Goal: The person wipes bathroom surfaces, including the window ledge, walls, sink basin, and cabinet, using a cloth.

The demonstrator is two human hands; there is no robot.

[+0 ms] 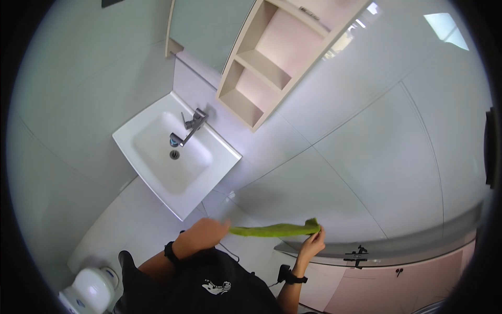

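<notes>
A green cloth [274, 230] is stretched out between my two hands, roughly level, with its right end bunched up. My left hand [208, 233], a little blurred, is closed around its left end. With fingers pinched, my right hand [314, 244] grips the bunched right end. Both hands are in front of my dark shirt [225, 285], below and to the right of the white washbasin [212, 186]. Each wrist wears a black band.
A grey faucet [194, 127] stands over the basin. Above it hang a mirror cabinet [209, 34] and open shelves [261, 68]. A white toilet [94, 288] is at the lower left. Tiled wall [366, 146] runs along the right; a pinkish door-like panel [387, 290] lies lower right.
</notes>
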